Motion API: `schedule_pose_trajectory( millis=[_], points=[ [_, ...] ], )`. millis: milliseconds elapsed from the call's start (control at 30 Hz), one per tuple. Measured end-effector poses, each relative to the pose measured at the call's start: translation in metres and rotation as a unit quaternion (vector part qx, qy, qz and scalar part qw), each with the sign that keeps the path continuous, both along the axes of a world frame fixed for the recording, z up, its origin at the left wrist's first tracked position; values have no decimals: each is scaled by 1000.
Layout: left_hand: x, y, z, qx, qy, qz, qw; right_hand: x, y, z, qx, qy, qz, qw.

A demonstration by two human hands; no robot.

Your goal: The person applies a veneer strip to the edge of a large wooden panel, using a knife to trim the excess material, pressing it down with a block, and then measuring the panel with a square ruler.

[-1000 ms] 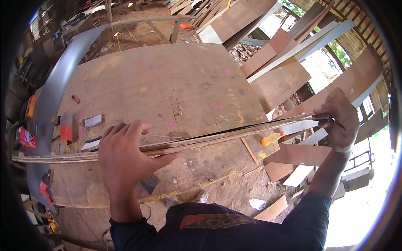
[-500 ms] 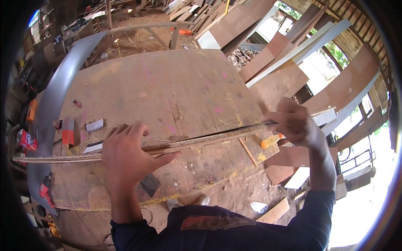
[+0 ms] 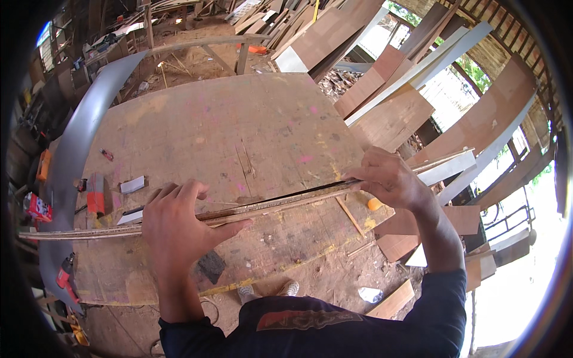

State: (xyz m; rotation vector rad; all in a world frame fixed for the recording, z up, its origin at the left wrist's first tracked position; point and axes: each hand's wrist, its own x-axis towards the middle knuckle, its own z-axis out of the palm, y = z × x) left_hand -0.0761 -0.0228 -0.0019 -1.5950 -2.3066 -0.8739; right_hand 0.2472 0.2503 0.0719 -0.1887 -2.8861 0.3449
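A long stack of thin plywood strips (image 3: 277,200) lies across my view over the worktable (image 3: 224,125), with a narrow black line along its upper side. My left hand (image 3: 178,230) is closed over the strips left of middle, fingers curled over the far side and thumb along the near side. My right hand (image 3: 385,182) is closed on them right of middle, pinching near the black line; what else it holds is hidden. Just beyond my right hand a yellow-orange bottle (image 3: 374,204) is partly covered. A dark flat scrap (image 3: 211,265) lies right of my left forearm.
A red drill (image 3: 64,273) and a curved silver sheet (image 3: 77,134) are at the left, near a red-orange object (image 3: 95,203) and a small white piece (image 3: 132,184). Leaning boards (image 3: 483,119) line the right. A wooden rail (image 3: 209,39) stands behind the table.
My right hand has slid leftward along the strips from near their right end toward the middle. My left hand stays at the same place on them, slightly lower in view.
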Motion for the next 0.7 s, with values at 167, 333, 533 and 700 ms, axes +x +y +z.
schedule_pose_trajectory(
  millis=[167,333,533,700],
  points=[
    [7,-15,-5,15,5,-1,1000,29,-33,38,16,69,-73,995],
    [31,-37,-17,57,44,-25,997,44,-76,24,68,110,-22,991],
    [52,-64,-41,90,62,-22,994,46,-82,-29,21,68,-41,997],
    [56,-70,-40,49,56,-22,997,68,-109,-1,56,100,-117,987]
  ],
)
